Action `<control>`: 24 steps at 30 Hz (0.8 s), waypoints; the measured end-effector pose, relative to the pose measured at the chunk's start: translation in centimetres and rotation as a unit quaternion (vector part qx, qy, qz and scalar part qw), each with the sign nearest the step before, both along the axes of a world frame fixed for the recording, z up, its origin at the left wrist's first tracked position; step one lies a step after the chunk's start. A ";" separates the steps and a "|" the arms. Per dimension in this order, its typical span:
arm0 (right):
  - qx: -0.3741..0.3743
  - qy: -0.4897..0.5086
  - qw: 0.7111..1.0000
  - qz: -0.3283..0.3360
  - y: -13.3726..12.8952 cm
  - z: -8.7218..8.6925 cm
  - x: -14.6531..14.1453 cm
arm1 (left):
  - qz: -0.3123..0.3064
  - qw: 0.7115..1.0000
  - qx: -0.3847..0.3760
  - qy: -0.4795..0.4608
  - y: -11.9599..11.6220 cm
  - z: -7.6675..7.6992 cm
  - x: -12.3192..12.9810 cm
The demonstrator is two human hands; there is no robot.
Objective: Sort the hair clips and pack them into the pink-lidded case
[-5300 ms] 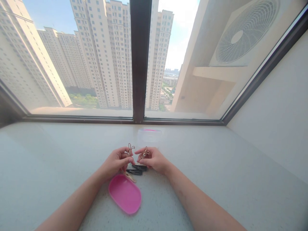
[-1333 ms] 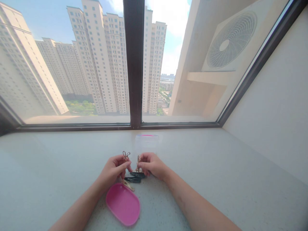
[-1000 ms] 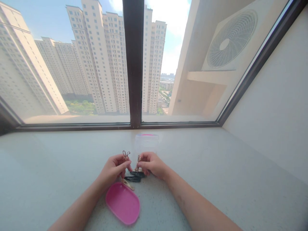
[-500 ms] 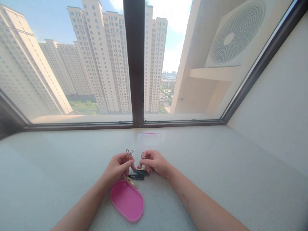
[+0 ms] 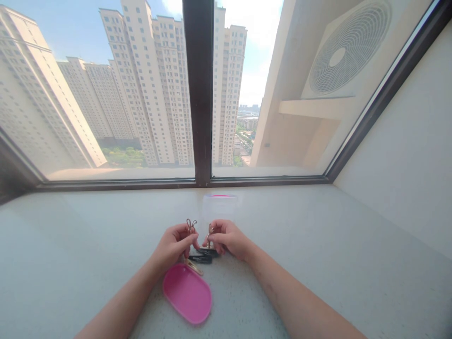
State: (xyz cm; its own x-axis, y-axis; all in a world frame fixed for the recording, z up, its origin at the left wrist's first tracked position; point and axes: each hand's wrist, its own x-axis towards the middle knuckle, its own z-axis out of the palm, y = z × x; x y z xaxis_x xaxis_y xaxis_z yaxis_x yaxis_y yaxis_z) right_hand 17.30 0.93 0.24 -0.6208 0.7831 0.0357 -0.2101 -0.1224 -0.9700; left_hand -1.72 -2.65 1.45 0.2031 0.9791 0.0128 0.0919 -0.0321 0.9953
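My left hand (image 5: 175, 243) pinches a thin looped brown metal clip (image 5: 191, 225) between thumb and fingers. Close to its right, my right hand (image 5: 228, 238) holds a similar looped clip (image 5: 211, 230) upright. Under the fingertips lie black hair clips (image 5: 201, 259), partly hidden by the right fingers. A gold clip (image 5: 194, 267) rests beside them, below the left fingers, at the upper edge of a pink oval tray (image 5: 188, 294). Nothing lies in the tray.
A clear container (image 5: 220, 205) with a pink rim line stands behind the hands on the pale sill (image 5: 300, 235). Beyond it are the dark window frame (image 5: 158, 184) and a white wall at the right.
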 end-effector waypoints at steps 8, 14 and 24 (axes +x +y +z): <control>0.002 -0.005 1.000 -0.001 0.1 0.0 -0.1 | 0.004 1.000 -0.002 -0.001 0.0 -0.1 -0.1; 0.004 -0.008 1.000 0.002 0.1 -0.1 0.0 | 0.008 1.000 -0.008 0.000 0.0 0.0 0.0; 0.000 -0.012 1.000 -0.001 0.2 -0.2 0.0 | 0.005 1.000 -0.007 0.002 0.0 0.0 0.0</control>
